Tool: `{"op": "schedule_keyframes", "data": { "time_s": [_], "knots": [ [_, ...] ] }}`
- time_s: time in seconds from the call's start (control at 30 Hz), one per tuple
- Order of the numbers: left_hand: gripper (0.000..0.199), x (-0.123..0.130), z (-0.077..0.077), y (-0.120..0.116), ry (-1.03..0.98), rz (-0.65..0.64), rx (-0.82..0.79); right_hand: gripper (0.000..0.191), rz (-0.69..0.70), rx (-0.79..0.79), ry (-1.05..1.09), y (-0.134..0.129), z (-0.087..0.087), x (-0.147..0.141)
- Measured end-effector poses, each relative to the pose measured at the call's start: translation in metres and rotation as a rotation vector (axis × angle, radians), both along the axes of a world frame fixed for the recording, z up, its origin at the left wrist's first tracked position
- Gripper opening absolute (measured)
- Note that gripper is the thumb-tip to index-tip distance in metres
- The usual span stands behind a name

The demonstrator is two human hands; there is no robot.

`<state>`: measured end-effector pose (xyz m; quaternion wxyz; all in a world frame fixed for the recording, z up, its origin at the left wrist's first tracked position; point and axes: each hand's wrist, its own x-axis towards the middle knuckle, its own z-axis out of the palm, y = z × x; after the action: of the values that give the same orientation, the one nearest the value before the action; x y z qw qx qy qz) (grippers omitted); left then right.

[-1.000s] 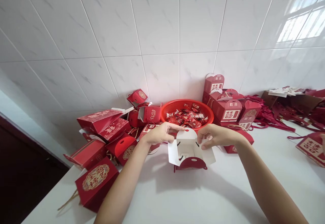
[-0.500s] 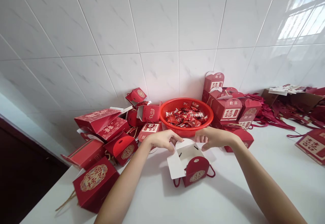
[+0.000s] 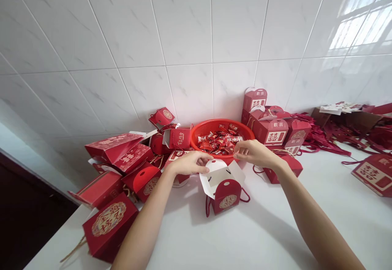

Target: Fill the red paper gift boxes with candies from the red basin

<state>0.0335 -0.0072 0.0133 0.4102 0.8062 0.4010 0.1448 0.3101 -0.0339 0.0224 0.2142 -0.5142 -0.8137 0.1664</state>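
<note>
A small red gift box (image 3: 226, 198) with white insides and dark red cord handles stands on the table, its top flaps up. At its back left, my left hand (image 3: 191, 163) has thumb and fingers closed on the white flap. My right hand (image 3: 257, 153) hovers over the front right rim of a red plastic basket (image 3: 200, 130). Its fingers are loosely bent and apart, with nothing visible in them, close to the wrapped candies (image 3: 219, 141) heaped in the basket. Its fingertips partly cover the basket's edge.
Several red boxes (image 3: 110, 221) are piled on the left. More boxes (image 3: 275, 133) are stacked right of the basket, before the tiled wall (image 3: 190, 90). Dark red cords (image 3: 321, 139) and a brown carton (image 3: 349, 121) lie farther right. One box (image 3: 373, 174) lies near the right edge.
My right hand has moved up and away from the box to the basket's rim. The box's right flap now stands out to the side. My left hand stays at the box's back left.
</note>
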Motion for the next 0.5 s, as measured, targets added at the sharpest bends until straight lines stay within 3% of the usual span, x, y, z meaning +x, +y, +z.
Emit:
{"op": "schedule_keyframes", "data": {
  "time_s": [0.13,0.2,0.27,0.5],
  "knots": [
    [0.038,0.011,0.003,0.005,-0.049,0.109,0.256,0.019,-0.097,0.015,0.099,0.031,-0.007,-0.004],
    [0.036,0.023,0.002,0.017,-0.043,0.117,0.296,0.014,-0.161,-0.010,0.057,0.049,-0.015,-0.008],
    [0.036,0.038,0.000,0.036,0.056,0.100,0.261,0.010,-0.185,-0.062,-0.001,0.065,-0.023,-0.012],
    [0.026,0.077,-0.015,0.095,0.443,0.056,0.054,0.034,-0.201,-0.238,-0.159,0.085,-0.034,-0.014]
  ]
}}
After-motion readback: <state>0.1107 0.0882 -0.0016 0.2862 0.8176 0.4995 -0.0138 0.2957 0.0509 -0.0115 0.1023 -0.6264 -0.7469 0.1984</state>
